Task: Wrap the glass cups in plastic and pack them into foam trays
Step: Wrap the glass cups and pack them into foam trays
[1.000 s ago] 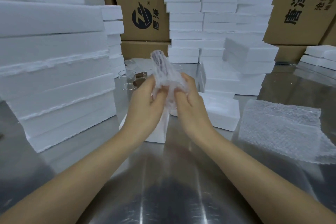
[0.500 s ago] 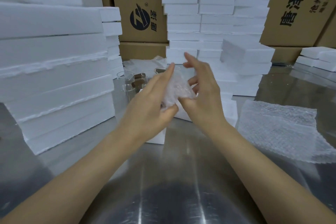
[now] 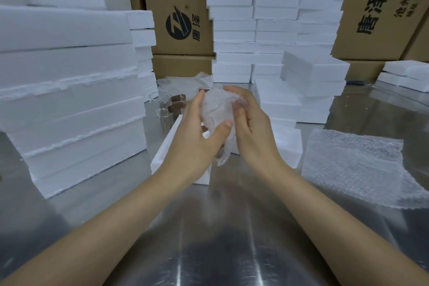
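Bubble-wrapped cup (image 3: 218, 121) gripped between left hand (image 3: 197, 144) and right hand (image 3: 253, 132), fingers curled round it, above open foam tray (image 3: 162, 160). Wrap looks nearly done; bare glass cups (image 3: 162, 109) remain, tray unfilled.

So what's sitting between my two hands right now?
A bubble-wrap bundle, gripped by the left hand and right hand, seen in the head view.
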Available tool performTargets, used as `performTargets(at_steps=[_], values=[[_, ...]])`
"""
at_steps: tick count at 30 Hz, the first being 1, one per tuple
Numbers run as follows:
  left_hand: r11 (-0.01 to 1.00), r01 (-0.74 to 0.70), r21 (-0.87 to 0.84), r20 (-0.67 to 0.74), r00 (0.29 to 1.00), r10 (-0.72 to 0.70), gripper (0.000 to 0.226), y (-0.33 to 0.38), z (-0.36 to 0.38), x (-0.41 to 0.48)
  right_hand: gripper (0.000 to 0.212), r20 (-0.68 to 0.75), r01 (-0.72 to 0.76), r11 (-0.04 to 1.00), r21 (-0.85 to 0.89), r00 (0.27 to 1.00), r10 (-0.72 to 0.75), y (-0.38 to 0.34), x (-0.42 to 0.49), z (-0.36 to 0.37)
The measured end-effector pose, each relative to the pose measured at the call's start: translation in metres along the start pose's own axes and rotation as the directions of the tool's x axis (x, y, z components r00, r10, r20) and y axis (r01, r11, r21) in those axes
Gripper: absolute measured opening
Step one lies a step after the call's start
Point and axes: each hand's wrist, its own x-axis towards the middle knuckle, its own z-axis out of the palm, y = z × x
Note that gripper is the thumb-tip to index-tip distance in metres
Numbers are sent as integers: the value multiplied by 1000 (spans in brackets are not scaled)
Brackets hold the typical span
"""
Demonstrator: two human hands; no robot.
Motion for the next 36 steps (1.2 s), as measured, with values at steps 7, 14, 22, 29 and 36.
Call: performTargets(at_steps=[7, 14, 22, 29, 36], values=[[938, -155, 309, 9, 987, 160, 58, -3, -10, 4, 46, 94, 182, 968, -175, 981, -167, -2, -4, 6], [950, -135, 282, -113, 979, 172, 57, -3, -16, 8, 51, 131, 151, 969, -197, 983, -127, -1, -7, 8], [870, -250, 424, 38, 965, 259, 57, 0, -13, 5, 38, 61, 218, 926, -308, 976, -210, 1, 1, -5], [838, -315, 446, 29, 941, 338, 48, -7, -16, 5, 38, 7, 201, 949, -244, 979, -205, 6, -3, 2], [935, -131, 329, -174, 965, 196, 38, -5, -25, 12, 50, 162, 16, 999, -34, 987, -11, 2, -3, 4]])
